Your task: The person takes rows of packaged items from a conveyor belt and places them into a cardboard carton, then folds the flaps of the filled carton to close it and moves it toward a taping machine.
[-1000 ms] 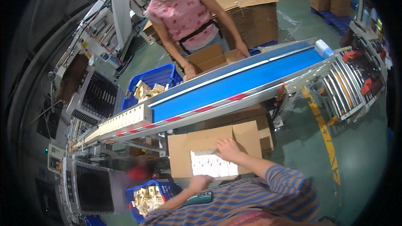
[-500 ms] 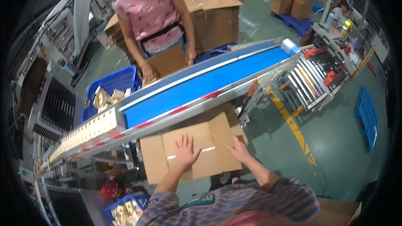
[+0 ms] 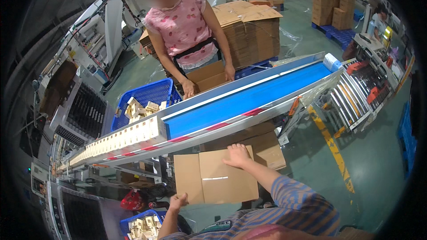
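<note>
A flattened brown cardboard box point(image 3: 222, 191) with a strip of clear tape lies in front of me, below the conveyor. My left hand point(image 3: 178, 201) pinches its near left edge, thumb on top. On its far right part, close to the far edge, my right hand point(image 3: 238, 156) lies with fingers extended over the board. More flat cardboard point(image 3: 271, 151) shows beneath and behind it. A row of cream-coloured small boxes point(image 3: 124, 139) stands packed along the left part of the blue conveyor belt point(image 3: 249, 100).
Across the conveyor, a person in a pink top point(image 3: 189, 26) handles an open carton point(image 3: 209, 76). A blue basket point(image 3: 126, 100) of small boxes stands beside them. Another blue basket point(image 3: 129, 220) is near my left arm. A roller conveyor point(image 3: 351, 93) stands at the right.
My left hand has gone from the cardboard's middle to its near left edge. The right hand has shifted from the right edge onto the far right part, where the raised panel now lies flatter.
</note>
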A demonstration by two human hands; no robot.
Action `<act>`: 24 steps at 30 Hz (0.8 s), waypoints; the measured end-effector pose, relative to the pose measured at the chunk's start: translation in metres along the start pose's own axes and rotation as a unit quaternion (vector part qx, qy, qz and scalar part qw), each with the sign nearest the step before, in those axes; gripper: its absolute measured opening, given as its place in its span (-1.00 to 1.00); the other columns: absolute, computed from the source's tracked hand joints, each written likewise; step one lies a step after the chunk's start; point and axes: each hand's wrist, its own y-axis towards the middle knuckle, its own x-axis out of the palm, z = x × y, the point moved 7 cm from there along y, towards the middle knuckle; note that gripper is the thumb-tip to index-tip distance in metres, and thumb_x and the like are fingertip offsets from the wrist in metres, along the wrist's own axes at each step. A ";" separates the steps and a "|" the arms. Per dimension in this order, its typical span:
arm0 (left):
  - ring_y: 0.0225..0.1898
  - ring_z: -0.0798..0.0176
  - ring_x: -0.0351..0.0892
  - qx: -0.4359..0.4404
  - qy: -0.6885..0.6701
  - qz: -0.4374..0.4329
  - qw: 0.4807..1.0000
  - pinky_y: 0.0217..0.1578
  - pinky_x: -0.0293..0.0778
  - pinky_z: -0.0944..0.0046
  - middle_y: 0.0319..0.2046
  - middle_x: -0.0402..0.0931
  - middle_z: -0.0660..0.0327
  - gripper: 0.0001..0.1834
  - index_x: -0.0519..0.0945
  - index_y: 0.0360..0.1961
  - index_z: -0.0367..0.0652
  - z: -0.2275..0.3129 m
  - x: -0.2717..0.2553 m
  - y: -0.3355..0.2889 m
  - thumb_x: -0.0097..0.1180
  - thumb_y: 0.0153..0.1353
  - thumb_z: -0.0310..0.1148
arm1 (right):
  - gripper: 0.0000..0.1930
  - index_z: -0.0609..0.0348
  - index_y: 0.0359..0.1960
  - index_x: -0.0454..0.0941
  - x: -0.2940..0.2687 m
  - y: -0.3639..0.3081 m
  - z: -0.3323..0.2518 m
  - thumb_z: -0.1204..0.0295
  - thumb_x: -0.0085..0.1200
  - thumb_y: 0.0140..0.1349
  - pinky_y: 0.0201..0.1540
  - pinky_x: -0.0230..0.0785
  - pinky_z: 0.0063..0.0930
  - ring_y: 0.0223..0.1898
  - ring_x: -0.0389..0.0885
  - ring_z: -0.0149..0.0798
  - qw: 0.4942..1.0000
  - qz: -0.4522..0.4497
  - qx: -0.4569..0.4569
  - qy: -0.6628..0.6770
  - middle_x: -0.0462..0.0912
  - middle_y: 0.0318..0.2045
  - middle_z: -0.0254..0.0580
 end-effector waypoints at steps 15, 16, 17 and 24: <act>0.28 -0.02 0.11 0.544 0.518 -0.097 0.653 0.18 0.01 -0.22 0.22 0.21 -0.03 -0.19 0.28 0.21 -0.19 0.196 0.256 -0.001 0.09 0.05 0.14 | -0.17 0.35 0.28 0.00 0.000 -0.125 0.088 0.01 0.03 0.16 0.13 0.18 -0.04 0.11 0.29 0.25 0.848 0.280 0.381 0.239 0.27 0.13 0.28; 0.30 -0.03 0.07 0.534 0.517 -0.111 0.659 0.18 -0.03 -0.26 0.24 0.17 -0.05 -0.16 0.24 0.23 -0.22 0.194 0.255 0.005 0.08 0.06 0.15 | -0.16 0.34 0.28 0.00 0.000 -0.118 0.086 0.00 0.03 0.15 0.11 0.20 -0.04 0.10 0.30 0.23 0.860 0.255 0.398 0.194 0.29 0.12 0.28; 0.30 -0.04 0.08 0.502 0.504 -0.069 0.700 0.19 -0.01 -0.22 0.23 0.18 -0.06 -0.18 0.24 0.23 -0.23 0.196 0.244 0.017 0.05 0.09 0.15 | -0.16 0.33 0.28 0.00 0.001 -0.113 0.086 -0.01 0.03 0.14 0.10 0.22 -0.04 0.09 0.32 0.22 0.869 0.228 0.414 0.148 0.31 0.10 0.27; 0.28 0.05 0.13 0.095 -0.169 -0.185 0.963 0.25 0.06 0.16 0.24 0.20 0.01 -0.31 0.17 0.26 -0.33 0.069 0.202 0.122 -0.31 0.35 0.06 | -0.17 0.27 0.29 0.01 0.009 -0.118 0.096 -0.02 0.00 0.14 0.01 0.30 -0.02 0.00 0.41 0.19 0.859 0.182 0.460 0.131 0.36 0.04 0.21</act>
